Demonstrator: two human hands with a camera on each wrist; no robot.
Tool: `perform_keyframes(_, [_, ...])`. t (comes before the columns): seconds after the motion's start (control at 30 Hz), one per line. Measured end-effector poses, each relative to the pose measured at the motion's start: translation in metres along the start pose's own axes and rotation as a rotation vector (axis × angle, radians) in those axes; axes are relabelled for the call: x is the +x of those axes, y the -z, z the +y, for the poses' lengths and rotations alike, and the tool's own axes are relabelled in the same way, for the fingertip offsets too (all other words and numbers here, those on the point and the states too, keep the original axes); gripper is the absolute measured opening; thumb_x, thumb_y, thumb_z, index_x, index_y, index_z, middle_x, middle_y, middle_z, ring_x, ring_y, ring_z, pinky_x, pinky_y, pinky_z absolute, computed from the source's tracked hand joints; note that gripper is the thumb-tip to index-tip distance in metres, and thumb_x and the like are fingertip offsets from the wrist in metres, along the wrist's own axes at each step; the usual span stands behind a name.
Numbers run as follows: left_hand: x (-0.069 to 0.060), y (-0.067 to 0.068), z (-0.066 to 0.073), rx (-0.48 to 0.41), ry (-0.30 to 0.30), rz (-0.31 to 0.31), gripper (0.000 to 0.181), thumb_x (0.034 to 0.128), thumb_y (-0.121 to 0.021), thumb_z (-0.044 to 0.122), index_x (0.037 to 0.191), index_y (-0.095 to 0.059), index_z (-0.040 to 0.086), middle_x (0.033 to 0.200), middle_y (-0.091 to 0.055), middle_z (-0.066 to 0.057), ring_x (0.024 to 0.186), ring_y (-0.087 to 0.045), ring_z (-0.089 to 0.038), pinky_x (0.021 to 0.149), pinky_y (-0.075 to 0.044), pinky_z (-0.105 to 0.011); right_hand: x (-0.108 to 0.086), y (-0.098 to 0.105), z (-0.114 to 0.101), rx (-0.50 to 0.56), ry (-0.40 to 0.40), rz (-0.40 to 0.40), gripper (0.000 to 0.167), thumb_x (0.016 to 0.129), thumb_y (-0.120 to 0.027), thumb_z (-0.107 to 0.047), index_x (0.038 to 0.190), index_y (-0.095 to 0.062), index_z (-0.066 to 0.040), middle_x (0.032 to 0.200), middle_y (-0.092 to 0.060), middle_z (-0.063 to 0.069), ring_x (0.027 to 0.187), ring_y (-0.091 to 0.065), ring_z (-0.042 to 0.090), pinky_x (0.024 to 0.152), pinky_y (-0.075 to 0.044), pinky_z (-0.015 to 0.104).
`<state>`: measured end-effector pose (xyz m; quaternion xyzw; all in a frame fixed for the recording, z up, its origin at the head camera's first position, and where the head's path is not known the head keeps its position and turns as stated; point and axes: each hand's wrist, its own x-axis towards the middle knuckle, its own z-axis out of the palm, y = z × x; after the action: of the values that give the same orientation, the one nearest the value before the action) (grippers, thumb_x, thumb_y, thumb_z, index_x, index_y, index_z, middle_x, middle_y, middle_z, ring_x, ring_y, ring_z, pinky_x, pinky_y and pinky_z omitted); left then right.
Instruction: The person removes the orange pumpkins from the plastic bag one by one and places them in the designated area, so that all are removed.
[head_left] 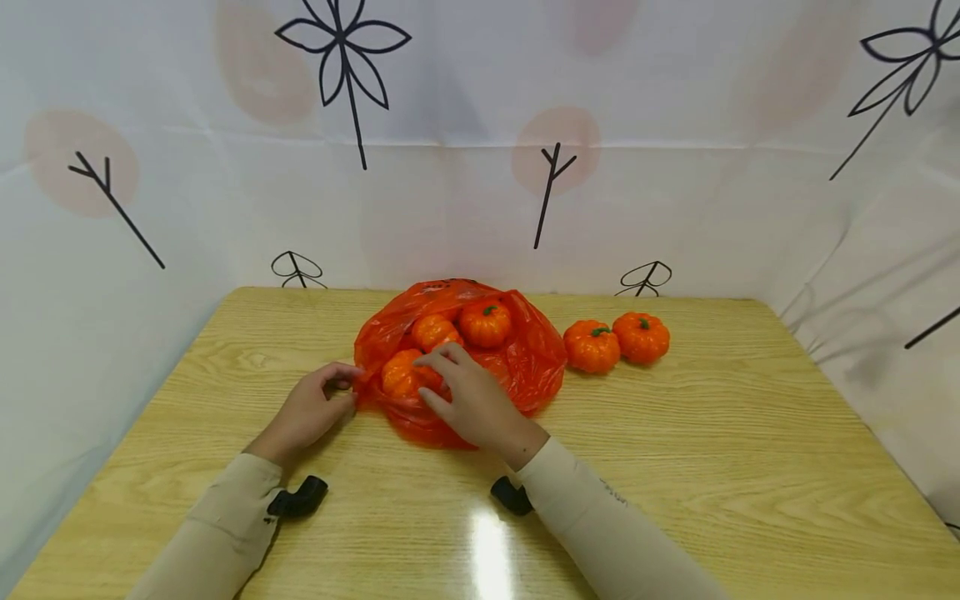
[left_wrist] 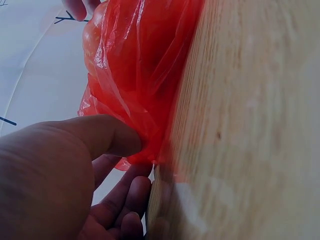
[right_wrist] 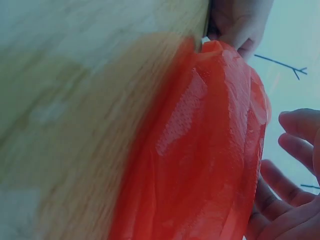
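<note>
A red plastic bag lies spread open on the wooden table, with several small orange pumpkins inside, one of them a pumpkin with a green stem. At the bag's left edge the left hand pinches the plastic between thumb and fingers; the left wrist view shows the thumb on the bag. Over the front-left pumpkin hovers the right hand, fingers spread and relaxed. In the right wrist view that hand is beside the bag, holding nothing visible.
Two more orange pumpkins, one close to the bag and another beside it, sit right of the bag. A white patterned cloth hangs behind the table. Black pieces are at both wrists.
</note>
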<state>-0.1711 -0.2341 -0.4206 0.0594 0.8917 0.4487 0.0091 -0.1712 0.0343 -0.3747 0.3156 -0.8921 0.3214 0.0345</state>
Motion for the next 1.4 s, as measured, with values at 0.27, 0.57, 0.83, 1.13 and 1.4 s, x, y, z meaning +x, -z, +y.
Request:
perform_keyframes(0.27, [0.0,0.0006,0.0023,-0.006,-0.012,-0.002,0.033,0.0918,-0.065,0.006,0.124,-0.064,0.006,0.12,-0.065,-0.013,0.106,-0.059,-0.023,0.085,-0.046,-0.019,-0.0009,-0.0033,0.0017,-0.03,0.002,-0.032,0.046,0.095,-0.068,-0.025,0.14,-0.057,-0.022,0.135,-0.05,0.002,0.08,-0.06,0.012,0.073,-0.053,0.023])
perform_keyframes(0.57, [0.0011,-0.0001,-0.0009,-0.009,-0.012,-0.009,0.034,0.0914,-0.064,0.005,0.125,-0.064,0.007,0.121,-0.065,-0.012,0.107,-0.058,-0.023,0.086,-0.047,-0.02,-0.0001,-0.0067,0.0042,-0.099,-0.009,-0.101,0.064,0.092,-0.072,-0.028,0.15,-0.046,-0.026,0.146,-0.046,0.005,0.124,-0.057,0.023,0.101,-0.052,0.037])
perform_keyframes(0.83, [0.0024,-0.001,-0.0023,-0.004,0.003,-0.009,0.033,0.0917,-0.063,0.005,0.125,-0.064,0.007,0.12,-0.065,-0.011,0.105,-0.057,-0.022,0.086,-0.047,-0.02,-0.0015,-0.008,0.0049,-0.108,-0.061,-0.156,0.071,0.093,-0.071,-0.029,0.155,-0.036,-0.034,0.156,-0.037,0.005,0.136,-0.047,0.03,0.106,-0.048,0.046])
perform_keyframes(1.13, [0.0022,-0.0007,-0.0021,-0.002,-0.002,-0.01,0.033,0.0919,-0.063,0.006,0.125,-0.064,0.007,0.121,-0.064,-0.012,0.106,-0.058,-0.022,0.086,-0.047,-0.02,-0.0012,-0.0079,0.0039,-0.145,0.004,-0.13,0.068,0.093,-0.072,-0.028,0.153,-0.041,-0.026,0.159,-0.037,0.004,0.143,-0.04,0.027,0.116,-0.037,0.048])
perform_keyframes(1.4, [0.0014,0.0005,-0.0023,-0.008,-0.008,-0.008,0.033,0.0917,-0.063,0.005,0.125,-0.064,0.005,0.12,-0.065,-0.013,0.105,-0.057,-0.022,0.085,-0.047,-0.02,-0.0008,-0.0076,0.0019,-0.127,0.044,-0.141,0.064,0.093,-0.071,-0.025,0.15,-0.044,-0.017,0.163,-0.031,0.0,0.15,-0.033,0.022,0.116,-0.037,0.044])
